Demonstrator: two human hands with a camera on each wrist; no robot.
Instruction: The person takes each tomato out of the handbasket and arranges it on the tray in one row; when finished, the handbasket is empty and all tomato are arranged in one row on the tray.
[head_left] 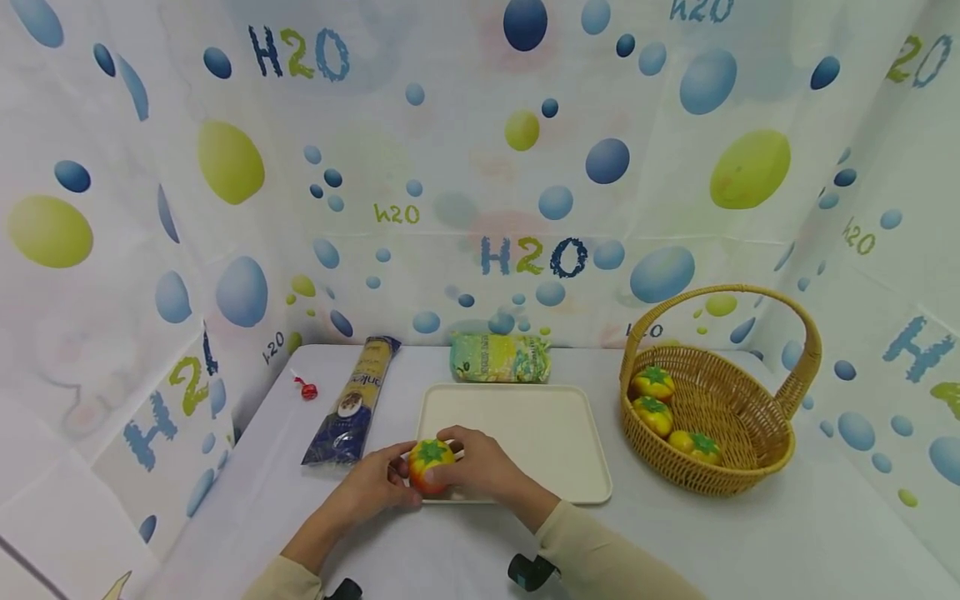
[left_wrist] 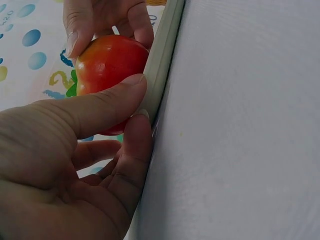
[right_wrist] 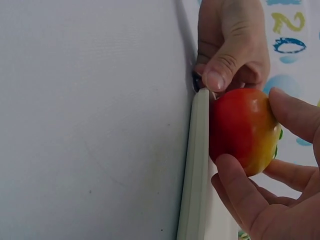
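The right hand (head_left: 480,462) grips a glossy, round red-and-yellow fruit with a green star-shaped top (head_left: 430,455), its thumb and fingers spread around opposite sides. The left hand (head_left: 375,483) has bent fingers, thumb and forefinger close together beside the fruit and the tray's rim; I cannot tell which of the two it grips. The fruit sits at the 7 o'clock corner of a smooth, cream, rectangular tray with rounded corners (head_left: 517,433).

The right forearm reaches in from 4 o'clock, the left from 7 o'clock, both in beige sleeves (head_left: 600,546) with black wrist devices (head_left: 531,572). Below lies a plain white cloth (head_left: 465,554).

Around the tray, a long blue-and-gold plastic packet (head_left: 356,408) slants at 10 o'clock, with a small red wrapped sweet (head_left: 308,391) beyond it. A crinkled green-and-yellow packet (head_left: 498,358) lies at 12 o'clock. At 3 o'clock, a woven tan wicker basket with an arched handle (head_left: 723,392) holds yellow-orange, green-topped fruits (head_left: 652,383).
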